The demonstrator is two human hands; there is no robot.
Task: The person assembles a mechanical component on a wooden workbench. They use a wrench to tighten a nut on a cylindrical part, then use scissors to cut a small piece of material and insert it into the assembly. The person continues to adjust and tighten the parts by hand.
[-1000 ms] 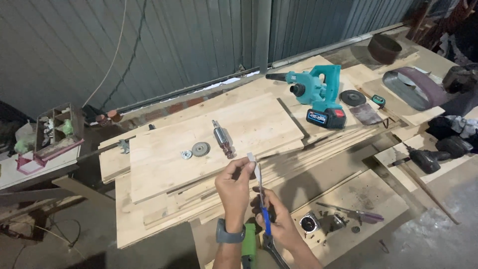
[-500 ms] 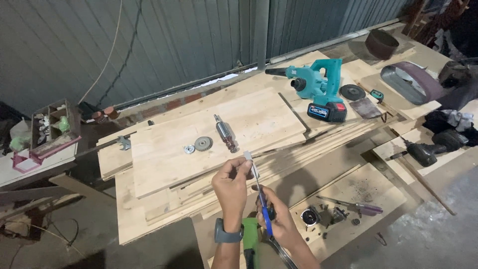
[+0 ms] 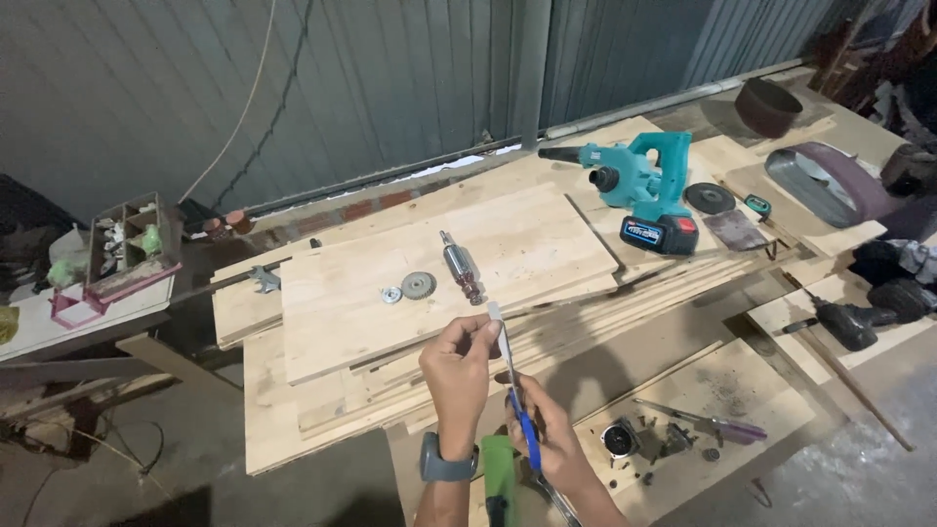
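Above the plywood bench (image 3: 322, 322), the left hand (image 3: 457, 376) pinches a small pale part (image 3: 495, 312) at the tip of blue-handled pliers (image 3: 517, 410), the right hand (image 3: 556, 449) closing its grip on the handles, steadying it.

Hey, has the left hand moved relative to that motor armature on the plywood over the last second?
No clear move. The left hand pinches the tool tip just below the motor armature, as before; only the camera view shifted slightly.

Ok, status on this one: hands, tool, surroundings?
Left hand pinches the pliers tip. Right hand grips their blue handles. Motor armature lies apart on the plywood board.
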